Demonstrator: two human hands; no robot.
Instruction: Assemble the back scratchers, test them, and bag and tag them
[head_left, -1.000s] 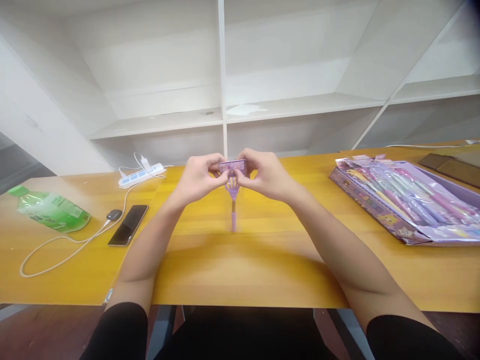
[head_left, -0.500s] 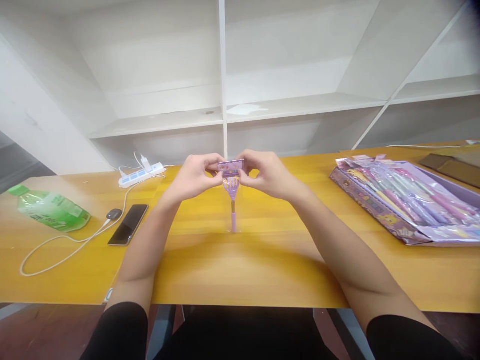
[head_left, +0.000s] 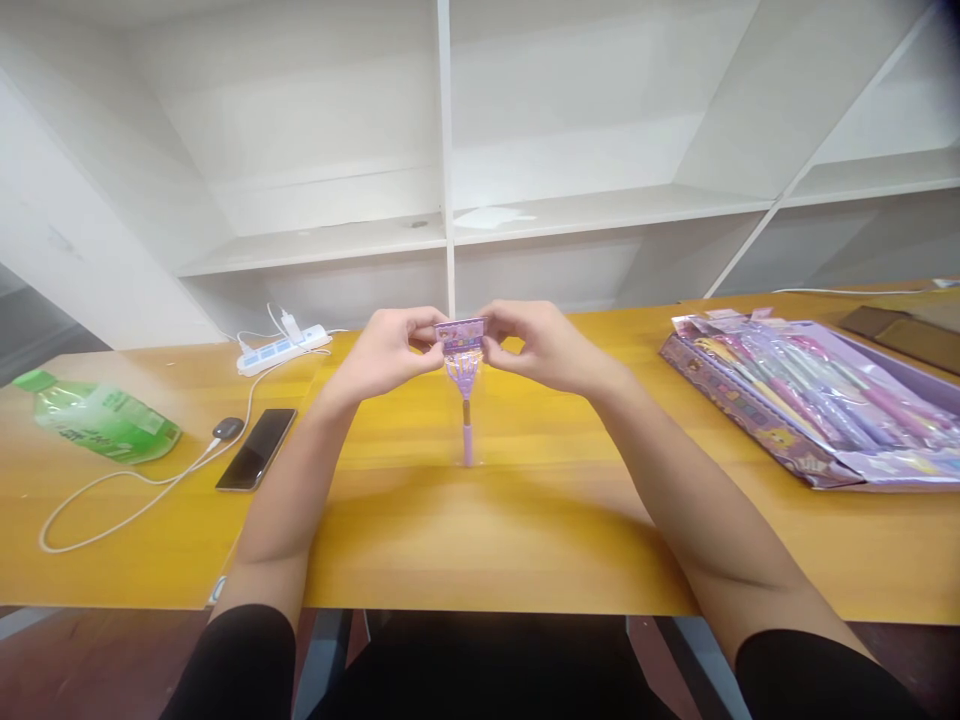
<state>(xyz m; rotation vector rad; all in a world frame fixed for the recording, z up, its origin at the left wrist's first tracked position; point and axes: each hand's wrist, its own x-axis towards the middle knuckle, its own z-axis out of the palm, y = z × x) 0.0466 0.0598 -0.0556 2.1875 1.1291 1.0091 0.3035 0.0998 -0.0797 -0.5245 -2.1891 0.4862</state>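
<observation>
My left hand (head_left: 390,352) and my right hand (head_left: 541,348) pinch a purple printed header card (head_left: 461,337) from its left and right sides. Below the card, in a clear bag, hangs a purple back scratcher (head_left: 466,410) with a fork-like head, a darker neck and a purple handle. Its lower end points toward me, over the wooden table (head_left: 480,560). Whether that end touches the tabletop I cannot tell. Thumbs are at the front of the card, with the other fingers curled behind it and partly hidden.
To the right, a purple display box (head_left: 750,415) holds several bagged sticks of different colours. A green-capped bottle (head_left: 105,417), a phone (head_left: 257,450), a white cable (head_left: 135,477) and a power strip (head_left: 283,349) lie on the left. White shelving (head_left: 448,150) stands behind the table.
Both hands stay almost where they were. The right thumb has shifted slightly outward on the card, showing more of its printed front.
</observation>
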